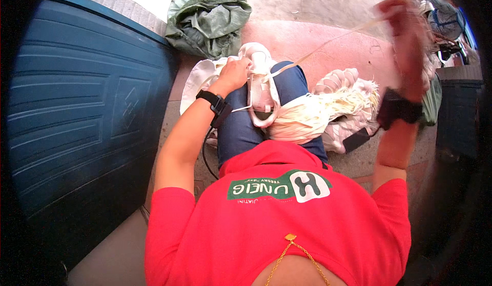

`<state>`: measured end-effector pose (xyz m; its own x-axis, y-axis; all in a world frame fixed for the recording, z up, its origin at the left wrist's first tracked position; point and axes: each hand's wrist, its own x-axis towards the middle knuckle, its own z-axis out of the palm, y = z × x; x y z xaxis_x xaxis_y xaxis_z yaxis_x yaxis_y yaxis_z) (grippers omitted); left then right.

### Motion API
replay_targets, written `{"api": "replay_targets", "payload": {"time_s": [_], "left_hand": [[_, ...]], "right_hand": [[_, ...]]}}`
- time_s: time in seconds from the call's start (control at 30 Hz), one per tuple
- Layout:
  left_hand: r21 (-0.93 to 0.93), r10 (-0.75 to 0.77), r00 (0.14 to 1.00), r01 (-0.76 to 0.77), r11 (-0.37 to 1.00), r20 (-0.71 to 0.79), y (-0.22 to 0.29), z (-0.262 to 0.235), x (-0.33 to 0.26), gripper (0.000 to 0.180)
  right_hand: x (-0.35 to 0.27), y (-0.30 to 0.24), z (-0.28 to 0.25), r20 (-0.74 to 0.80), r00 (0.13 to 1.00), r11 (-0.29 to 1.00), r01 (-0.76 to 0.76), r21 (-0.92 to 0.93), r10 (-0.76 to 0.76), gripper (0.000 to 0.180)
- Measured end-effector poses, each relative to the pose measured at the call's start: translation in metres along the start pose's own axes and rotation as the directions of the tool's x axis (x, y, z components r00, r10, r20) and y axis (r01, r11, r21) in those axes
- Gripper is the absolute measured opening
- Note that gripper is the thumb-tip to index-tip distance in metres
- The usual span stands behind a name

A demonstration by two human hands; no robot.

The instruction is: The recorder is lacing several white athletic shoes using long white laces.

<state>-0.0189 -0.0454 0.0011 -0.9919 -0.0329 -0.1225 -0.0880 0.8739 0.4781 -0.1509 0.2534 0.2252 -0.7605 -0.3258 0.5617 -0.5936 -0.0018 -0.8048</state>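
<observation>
A green bag [207, 17] lies crumpled on the floor, beyond the left hand [233, 73]. A green and white label [279, 186] sits on the red shirt, below both hands.

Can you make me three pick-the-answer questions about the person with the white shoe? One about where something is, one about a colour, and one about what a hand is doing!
1. Where does the white shoe rest?
A. on the person's lap
B. on the blue door
C. inside the green bag

2. What colour is the shirt?
A. yellow
B. red
C. black

3. What is the right hand doing?
A. lying flat on the floor
B. resting on the knee
C. raised, pulling a pale lace taut

Answers: 1 A, the shoe sits on the jeans under the left hand. 2 B, the cloth is bright red. 3 C, the lace runs straight from the shoe up to it.
</observation>
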Motion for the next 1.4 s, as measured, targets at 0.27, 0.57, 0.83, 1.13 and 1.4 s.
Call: {"api": "replay_targets", "payload": {"time_s": [0.27, 0.57, 0.83, 1.13, 1.4], "left_hand": [[0.134, 0.174, 0.963, -0.148, 0.98, -0.206, 0.014, 0.005, -0.01, 0.013], [0.395, 0.44, 0.893, -0.37, 0.841, -0.099, 0.036, 0.011, -0.004, 0.008], [0.474, 0.339, 0.905, -0.188, 0.86, -0.258, 0.02, -0.006, 0.0, 0.01], [-0.398, -0.3, 0.894, 0.422, 0.815, 0.333, 0.018, -0.026, 0.015, 0.028], [-0.616, -0.065, 0.958, 0.232, 0.753, 0.28, 0.02, -0.014, 0.01, 0.024]], "right_hand": [[-0.113, 0.095, 0.156, 0.577, 0.393, 0.538, -0.837, -0.097, 0.716, 0.026], [-0.152, 0.14, 0.155, 0.641, 0.416, 0.757, -0.461, -0.462, 0.645, 0.018], [-0.159, 0.12, 0.149, 0.626, 0.434, 0.753, -0.484, -0.446, 0.648, 0.026], [-0.17, 0.127, 0.143, 0.584, 0.472, 0.743, -0.522, -0.419, 0.661, 0.036], [-0.171, 0.127, 0.143, 0.561, 0.48, 0.729, -0.552, -0.404, 0.674, 0.037]]}}
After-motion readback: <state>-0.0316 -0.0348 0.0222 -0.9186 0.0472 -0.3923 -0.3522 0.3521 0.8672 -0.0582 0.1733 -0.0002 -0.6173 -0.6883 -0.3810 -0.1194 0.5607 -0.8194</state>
